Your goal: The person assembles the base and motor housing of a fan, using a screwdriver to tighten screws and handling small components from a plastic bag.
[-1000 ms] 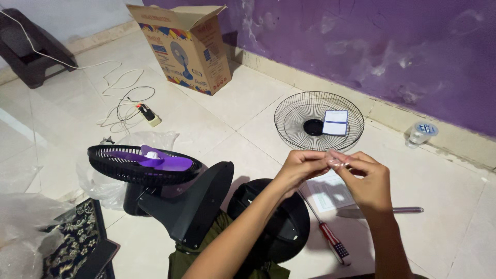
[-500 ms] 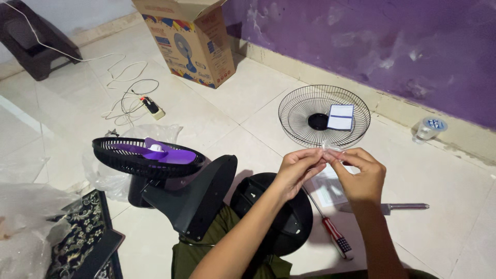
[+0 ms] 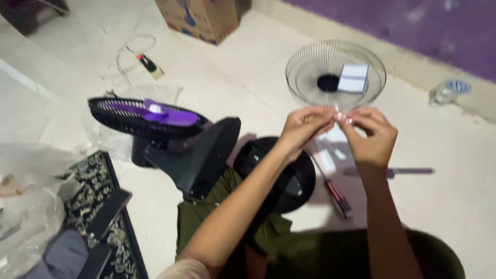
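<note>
Both forearms reach forward, converging. The left hand (image 3: 305, 126) and right hand (image 3: 373, 135) meet, fingertips pinched together.

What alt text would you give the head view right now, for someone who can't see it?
Both hands, left hand and right hand, pinch a small clear plastic bag between them above a tiled floor. Below lie a round black fan base, a screwdriver and a knife; a wire fan guard sits beyond.
</note>
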